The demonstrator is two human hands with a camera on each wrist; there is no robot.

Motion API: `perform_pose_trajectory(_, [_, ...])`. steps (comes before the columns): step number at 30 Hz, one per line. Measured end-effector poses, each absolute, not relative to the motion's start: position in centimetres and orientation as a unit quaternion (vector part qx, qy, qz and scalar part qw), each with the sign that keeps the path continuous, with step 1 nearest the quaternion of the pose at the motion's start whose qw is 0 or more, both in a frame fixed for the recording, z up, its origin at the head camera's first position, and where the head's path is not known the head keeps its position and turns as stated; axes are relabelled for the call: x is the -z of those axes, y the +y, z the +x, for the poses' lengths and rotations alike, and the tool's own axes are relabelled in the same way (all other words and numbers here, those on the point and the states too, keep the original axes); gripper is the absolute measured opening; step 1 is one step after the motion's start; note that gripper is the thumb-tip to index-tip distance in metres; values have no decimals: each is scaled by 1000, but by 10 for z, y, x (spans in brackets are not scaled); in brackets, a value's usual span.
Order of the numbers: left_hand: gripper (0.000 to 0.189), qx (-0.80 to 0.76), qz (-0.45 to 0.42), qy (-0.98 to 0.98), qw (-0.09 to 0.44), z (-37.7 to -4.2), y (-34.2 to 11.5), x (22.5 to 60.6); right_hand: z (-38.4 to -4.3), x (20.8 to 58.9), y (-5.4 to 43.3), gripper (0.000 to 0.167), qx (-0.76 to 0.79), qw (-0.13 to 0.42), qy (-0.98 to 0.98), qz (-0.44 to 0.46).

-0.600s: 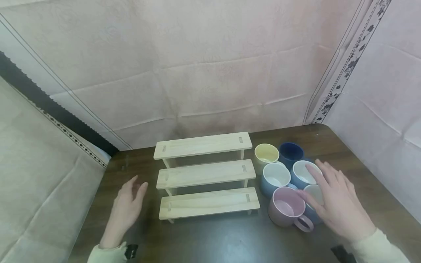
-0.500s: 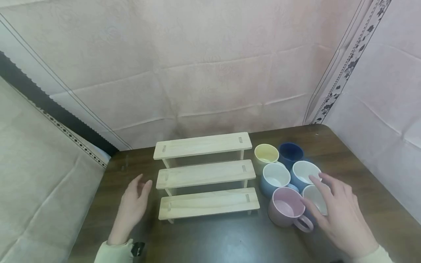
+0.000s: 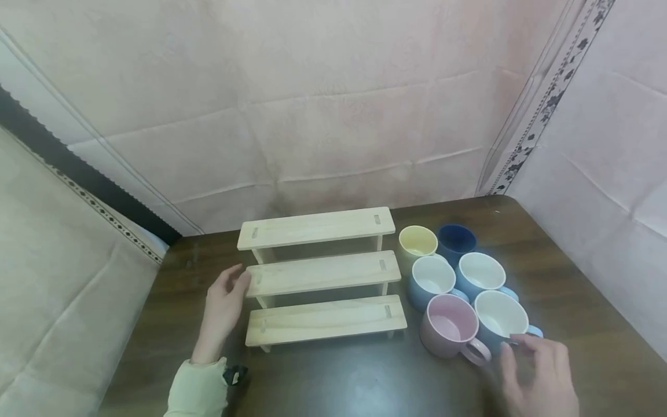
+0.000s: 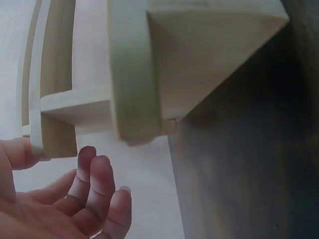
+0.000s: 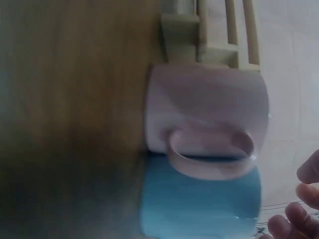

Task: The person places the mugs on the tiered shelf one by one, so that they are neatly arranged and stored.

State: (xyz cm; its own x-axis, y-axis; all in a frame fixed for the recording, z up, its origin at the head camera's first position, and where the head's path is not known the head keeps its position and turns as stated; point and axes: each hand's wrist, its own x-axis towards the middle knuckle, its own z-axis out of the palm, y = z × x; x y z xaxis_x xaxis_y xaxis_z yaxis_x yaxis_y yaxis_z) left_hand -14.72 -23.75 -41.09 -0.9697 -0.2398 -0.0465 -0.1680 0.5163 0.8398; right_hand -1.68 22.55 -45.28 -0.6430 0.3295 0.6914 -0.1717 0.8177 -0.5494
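Hard to see: the right hand point(image 3: 542, 373) is cut off by the bottom of the head view, and only its fingertips enter the blurred right wrist view; the yellow mug point(image 3: 417, 243) and navy mug point(image 3: 456, 243) are partly covered by the mugs before them.
Left hand: the left hand point(image 3: 223, 307) is loosely curved, thumb apart from the fingers, at the left end of the middle board point(image 3: 323, 273); whether it touches cannot be told.
Right hand: thumb and forefinger spread, just beside the front light blue mug point(image 3: 500, 317); contact is unclear.
Mugs: six, upright in a cluster on the table point(image 3: 333, 382), right of the boards: one yellow, one navy, three light blue, one pink mug point(image 3: 449, 329).
Boards: three, pale wood, the back board point(image 3: 318, 227) and front board point(image 3: 325, 320) either side of the middle one.
Since the earlier frames: the right hand has drawn back, uncovering the front light blue mug; the left hand has come to the middle board; mugs and boards keep their arrangement.
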Motion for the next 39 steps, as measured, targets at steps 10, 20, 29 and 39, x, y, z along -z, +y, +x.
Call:
perform_pose_trajectory(10, [52,481,118,-868,39,-153,-231,415,-9,459,213,24,-267,306,-903,-141])
perform_pose_trajectory(20, [56,528,114,-841,10,-154,-233,414,-11,456,213,21,-276,178,-936,-129])
perform_pose_trajectory(29, [61,548,134,-825,2,-156,-234,416,-14,460,216,24,-273,138,-947,-94])
perform_pose_trajectory(39, [50,583,143,-799,-12,-159,-233,420,-18,472,218,28,-269,244,-931,-34])
